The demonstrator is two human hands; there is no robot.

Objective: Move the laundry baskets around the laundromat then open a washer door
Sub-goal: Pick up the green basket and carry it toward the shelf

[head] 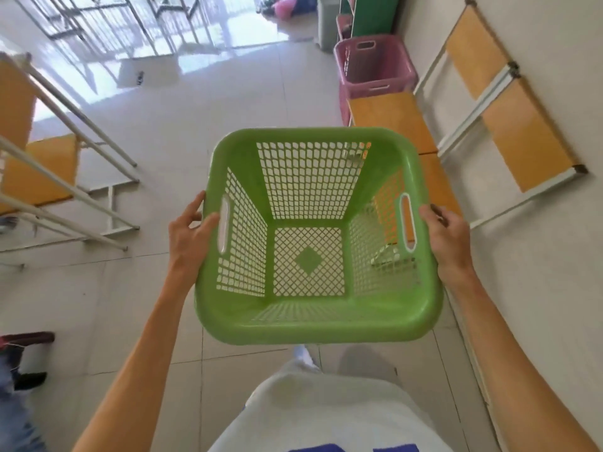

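An empty green laundry basket [326,324] with perforated walls hangs in front of me above the tiled floor, carried between both hands. My left hand [191,238] grips its left rim beside the handle slot. On the opposite rim, my right hand [452,238] holds the basket next to the right handle slot. A pink laundry basket [375,65] stands on the floor farther ahead on the right, beyond the bench. No washer is in view.
A yellow bench with a white frame [394,120] runs along the right wall [554,272]. Yellow seats on white metal frames [49,171] stand at the left. Another person's leg and shoe [23,380] show at the lower left. Tiled floor [208,102] stretches ahead.
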